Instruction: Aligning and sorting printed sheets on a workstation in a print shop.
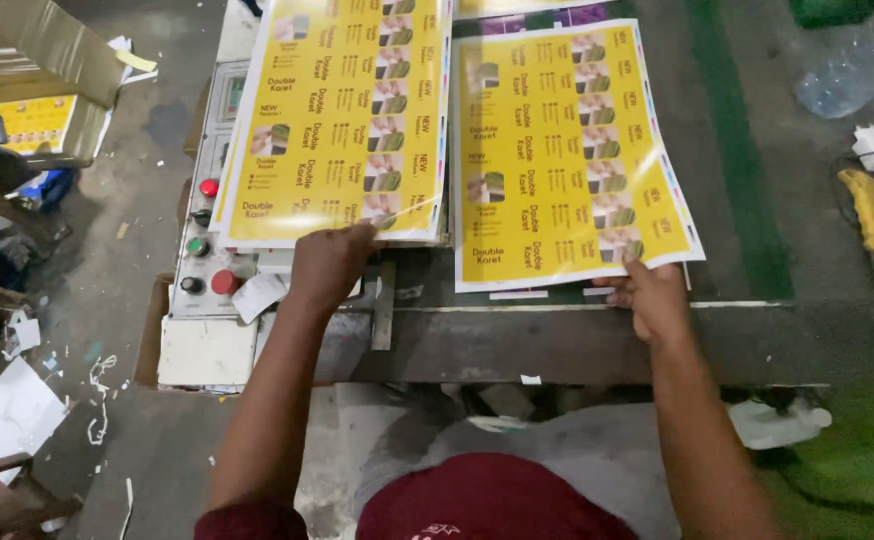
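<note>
- The left hand (329, 265) lay palm down on the near edge of the left printed sheet (342, 115), its fingers (357, 235) spread flat and pressing the sheet rather than closed around it.
- The right hand (655, 297) held the near right corner of the right printed sheet (567, 150), its fingers (633, 268) narrowed onto the paper's edge, thumb side on top.
- Both sheets rested on the dark bench (557, 340), just beside each other, the right one turned slightly askew and its corner hanging past the bench's front rail.
- To handle the sheets well, I would judge that the corner should be lifted lightly to spare the glossy surface a crease, while the flat hand kept the other sheet from sliding.
- Each sheet was a glossy yellow rectangle with a white margin, carrying rows of small repeated label panels with dark lettering and little pictures.
- Left of the sheets sat a pale control panel (207, 250) with red, green and black round buttons.
- Farther left, a cardboard box (37, 50) stood above more yellow printed paper, and white paper scraps (97, 400) littered the floor.
</note>
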